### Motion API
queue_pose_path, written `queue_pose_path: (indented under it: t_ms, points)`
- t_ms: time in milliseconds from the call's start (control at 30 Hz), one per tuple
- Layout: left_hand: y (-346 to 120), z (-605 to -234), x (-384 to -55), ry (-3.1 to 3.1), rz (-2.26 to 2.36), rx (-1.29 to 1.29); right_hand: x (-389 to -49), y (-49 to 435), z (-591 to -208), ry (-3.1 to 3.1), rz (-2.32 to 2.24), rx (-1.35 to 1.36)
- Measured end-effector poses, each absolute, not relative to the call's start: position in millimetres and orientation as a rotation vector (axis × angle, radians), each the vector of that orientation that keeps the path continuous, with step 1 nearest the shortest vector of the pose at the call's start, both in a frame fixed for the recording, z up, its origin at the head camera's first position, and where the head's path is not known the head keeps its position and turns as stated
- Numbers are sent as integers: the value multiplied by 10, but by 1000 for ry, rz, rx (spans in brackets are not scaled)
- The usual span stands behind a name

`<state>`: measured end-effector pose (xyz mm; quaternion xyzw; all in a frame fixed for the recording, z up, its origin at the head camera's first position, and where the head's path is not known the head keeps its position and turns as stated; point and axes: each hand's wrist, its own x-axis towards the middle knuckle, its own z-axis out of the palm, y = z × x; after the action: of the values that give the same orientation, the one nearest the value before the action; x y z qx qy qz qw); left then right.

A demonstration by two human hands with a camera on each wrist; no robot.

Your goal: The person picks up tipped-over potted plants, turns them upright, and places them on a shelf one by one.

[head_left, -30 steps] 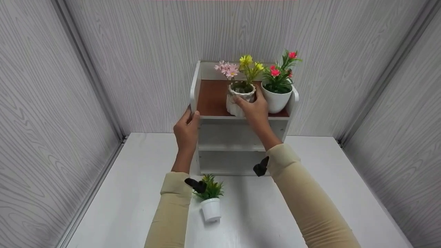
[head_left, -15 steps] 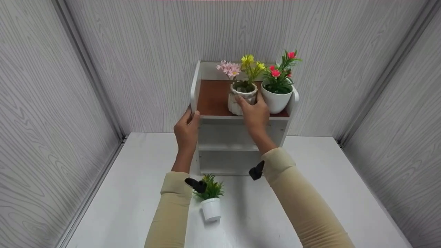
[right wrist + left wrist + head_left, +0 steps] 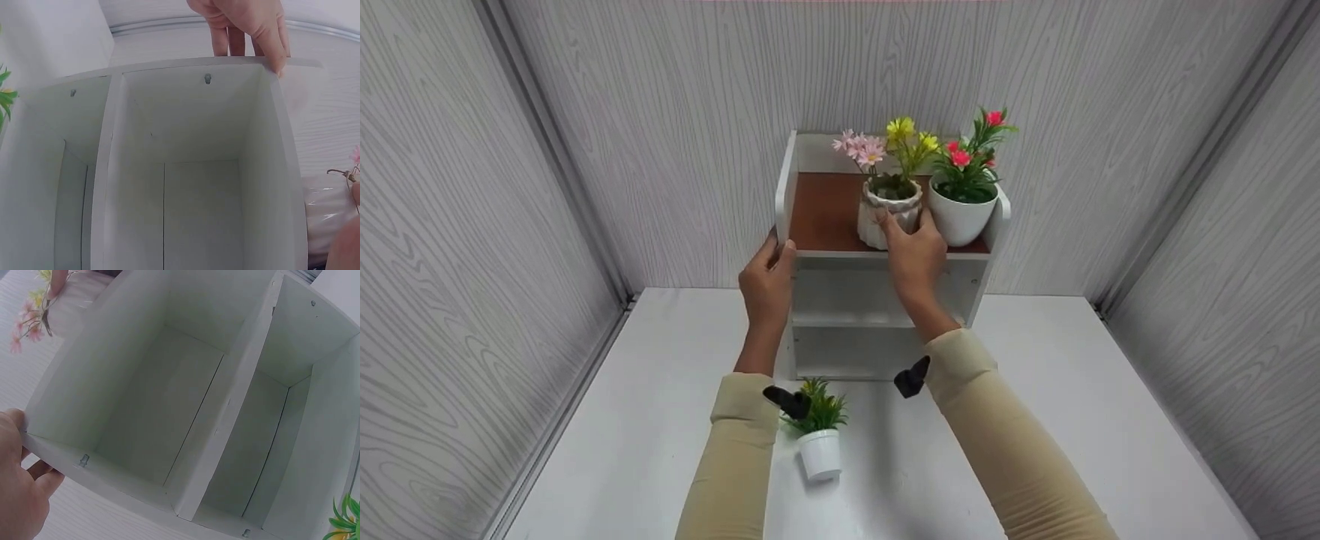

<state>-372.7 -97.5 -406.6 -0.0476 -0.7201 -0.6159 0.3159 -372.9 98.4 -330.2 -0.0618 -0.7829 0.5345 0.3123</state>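
Note:
On the brown top board of a small white shelf unit (image 3: 851,291) stands a ribbed cream flower pot (image 3: 871,226) with pink and yellow flowers. My right hand (image 3: 916,255) grips this pot, thumb on its front and fingers round its right side. My left hand (image 3: 765,283) holds the unit's left side panel; in the right wrist view its thumb lies on the front edge and its fingers are on the outside. Right of the ribbed pot is a smooth white pot (image 3: 962,220) with red flowers, close beside my right fingers.
A small white pot (image 3: 820,455) with a green plant stands tilted in view on the white table (image 3: 900,465), before the unit and partly behind the left wrist's black camera (image 3: 787,402). Grey wood-grain walls (image 3: 675,150) enclose the table at the back and sides.
The ribbed pot has shifted slightly right and back on the top board, toward the red-flowered pot, with my right hand on it. My left hand has stayed on the side panel.

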Motion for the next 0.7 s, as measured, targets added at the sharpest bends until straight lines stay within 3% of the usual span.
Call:
queue_pose_path:
  t_ms: [367,700]
  points:
    - [-967,-4068,-3736,-1913,-1614,-134,-3638,1034,-3386,-2046,1488,-122]
    - [-980,-4054,-3736,-1900,-1623,-126,-3400,1115,-3424,-1944,1541,80]
